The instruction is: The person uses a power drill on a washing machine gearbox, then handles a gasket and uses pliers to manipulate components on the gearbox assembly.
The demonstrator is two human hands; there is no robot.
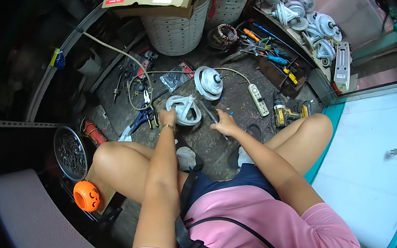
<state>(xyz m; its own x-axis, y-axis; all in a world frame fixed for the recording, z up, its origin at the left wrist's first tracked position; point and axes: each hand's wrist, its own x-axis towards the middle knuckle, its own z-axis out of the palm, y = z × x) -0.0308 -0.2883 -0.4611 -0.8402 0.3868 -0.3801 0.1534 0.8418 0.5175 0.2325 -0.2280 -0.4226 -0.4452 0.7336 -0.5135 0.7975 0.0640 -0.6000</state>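
I sit on the workshop floor with my knees spread. My left hand [167, 117] grips the side of a grey metal gearbox housing [185, 109] that lies on the floor in front of me. My right hand [222, 123] is closed around a long dark tool [209, 111] whose tip points up toward the housing. A second white round gearbox unit [208, 81] with a centre shaft stands just beyond, apart from both hands.
A white power strip [258, 99] and its cable lie to the right, beside a yellow-black cordless drill [284, 112]. Screwdrivers and pliers [268, 52] are scattered farther back. Perforated white tubs [177, 28] stand behind. A tray of screws [70, 153] and an orange pumpkin cup [86, 195] sit at my left.
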